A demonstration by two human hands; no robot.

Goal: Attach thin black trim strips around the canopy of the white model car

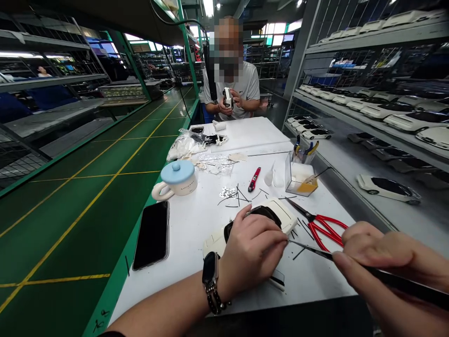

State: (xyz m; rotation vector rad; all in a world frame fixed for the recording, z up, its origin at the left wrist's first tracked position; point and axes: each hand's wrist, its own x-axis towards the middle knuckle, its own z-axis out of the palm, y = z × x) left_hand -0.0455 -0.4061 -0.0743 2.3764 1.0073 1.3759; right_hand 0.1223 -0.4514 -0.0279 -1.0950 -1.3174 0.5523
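A white model car (286,211) with black windows lies on the white-covered table. My left hand (256,248) reaches over the car and grips it, its palm and fingers hiding much of the near side. In my right hand (382,262) are dark, fine-tipped tweezers (315,250), their tips close to my left fingertips at the car's edge. Whether the tips pinch anything is too small to tell. Just beyond the tweezers lie red-handled scissors (328,227), with short black strips (299,253) scattered near them. Under my left hand, a small clear and black piece (278,277) shows partly.
A phone (151,236) and a blue-lidded mug (182,183) stand at left. A red utility knife (254,179), small silver pieces (228,192) and a clear box (301,185) lie farther back. Across the table a person (231,89) holds another model car. Shelves (368,105) of cars line the right.
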